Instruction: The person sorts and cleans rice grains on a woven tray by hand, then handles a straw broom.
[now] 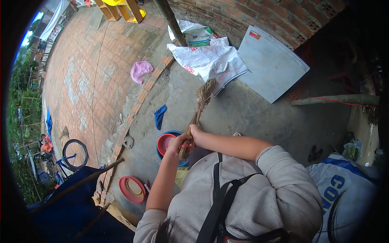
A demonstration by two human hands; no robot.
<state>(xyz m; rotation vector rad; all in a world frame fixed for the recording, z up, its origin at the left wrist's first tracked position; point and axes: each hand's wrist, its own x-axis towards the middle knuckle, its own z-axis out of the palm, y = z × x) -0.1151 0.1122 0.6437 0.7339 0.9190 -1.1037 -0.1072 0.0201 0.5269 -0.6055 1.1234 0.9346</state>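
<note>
A bundle of dry brown stalks [203, 96] is held upright at a slant in front of my body, its bushy end pointing away from me. My left hand [178, 145] is wrapped round its lower part, by a reddish tie [185, 144]. Just above it, my right hand [195, 134] is closed on the same bundle, fingers partly hidden by the stalks. Below and behind my left hand are a red basin [163, 142] and a blue basin [172, 132].
Around me are a blue cloth [160, 117], a pink bag [141, 71], white sacks [219, 60], a grey-white panel [270, 65] by the brick wall [267, 16], and a red basin with a tan dish [132, 189]. A wooden pole [170, 20] stands ahead; a bicycle wheel [75, 154] is left.
</note>
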